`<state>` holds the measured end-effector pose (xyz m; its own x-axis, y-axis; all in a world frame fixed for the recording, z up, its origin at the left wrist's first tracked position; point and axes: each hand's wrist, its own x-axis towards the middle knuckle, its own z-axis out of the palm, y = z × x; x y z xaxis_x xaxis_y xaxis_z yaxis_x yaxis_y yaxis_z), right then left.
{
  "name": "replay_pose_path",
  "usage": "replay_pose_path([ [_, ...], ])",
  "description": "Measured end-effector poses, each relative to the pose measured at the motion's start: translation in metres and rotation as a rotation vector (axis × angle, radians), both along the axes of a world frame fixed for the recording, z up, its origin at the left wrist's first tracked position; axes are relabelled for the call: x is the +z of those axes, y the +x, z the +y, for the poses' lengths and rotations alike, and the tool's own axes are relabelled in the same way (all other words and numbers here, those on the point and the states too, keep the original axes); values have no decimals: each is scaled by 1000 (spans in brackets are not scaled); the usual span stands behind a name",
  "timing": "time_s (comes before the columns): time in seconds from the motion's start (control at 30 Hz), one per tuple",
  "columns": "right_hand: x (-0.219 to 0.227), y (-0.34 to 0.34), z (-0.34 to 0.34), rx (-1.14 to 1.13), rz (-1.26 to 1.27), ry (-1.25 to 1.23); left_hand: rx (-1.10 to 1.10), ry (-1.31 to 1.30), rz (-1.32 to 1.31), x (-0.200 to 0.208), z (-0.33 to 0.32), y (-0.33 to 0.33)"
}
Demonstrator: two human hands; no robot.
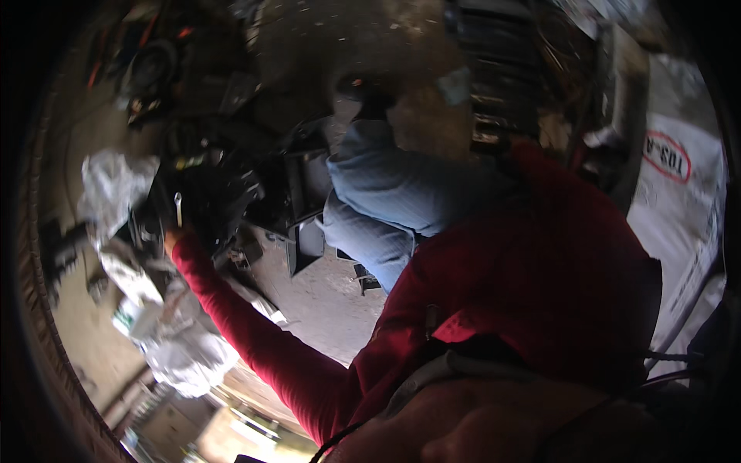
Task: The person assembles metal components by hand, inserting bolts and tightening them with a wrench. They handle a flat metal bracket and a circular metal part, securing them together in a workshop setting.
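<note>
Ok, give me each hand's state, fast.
Left hand: closed, holding a wrench.
Right hand: cannot be told, lost in shadow past the end of the red sleeve.

Silvery wrench [179, 210] at left, deep red sleeve [247, 330], blue jeans [401, 185] (faded in patches), white right-hand sack [679, 224] with a red oval [669, 157].

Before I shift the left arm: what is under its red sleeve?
Along the red sleeve, crumpled plastic shows on the left and grey floor on the right; whatever lies directly beneath is covered. Beyond the cuff, the left hand holds a wrench.
</note>
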<state>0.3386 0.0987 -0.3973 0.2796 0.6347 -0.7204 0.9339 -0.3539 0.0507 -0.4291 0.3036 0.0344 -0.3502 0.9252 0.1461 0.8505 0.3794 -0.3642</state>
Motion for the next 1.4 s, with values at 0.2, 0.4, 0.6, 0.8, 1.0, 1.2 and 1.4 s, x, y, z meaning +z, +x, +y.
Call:
replay_pose_path([
  [0.2, 11, 18, -32, -237, -77, -78, 197, -94, 84, -63, 94, 29],
  [0.4, 41, 14, 14, -42, -75, 228, 212, -161, 53, -130, 99, 43],
  [0.6, 17, 1, 61, 25, -50, 47, -45, 61, 6, -206, 72, -7],
  [0.8, -19, 3, 70, 108, -34, 16, -201, 166, -285, -202, -49, 16],
  [1.0, 50, 24, 73, 138, -30, 315, 397, 381, -1017, -181, -216, 116],
  [1.2, 208, -10, 151, 221, 569, 947, 639, 587, -1456, -178, -307, 209],
  [1.4, 371, -215, 143, 822, 1101, 777, 281, 928, -1393, -104, -326, 228],
])
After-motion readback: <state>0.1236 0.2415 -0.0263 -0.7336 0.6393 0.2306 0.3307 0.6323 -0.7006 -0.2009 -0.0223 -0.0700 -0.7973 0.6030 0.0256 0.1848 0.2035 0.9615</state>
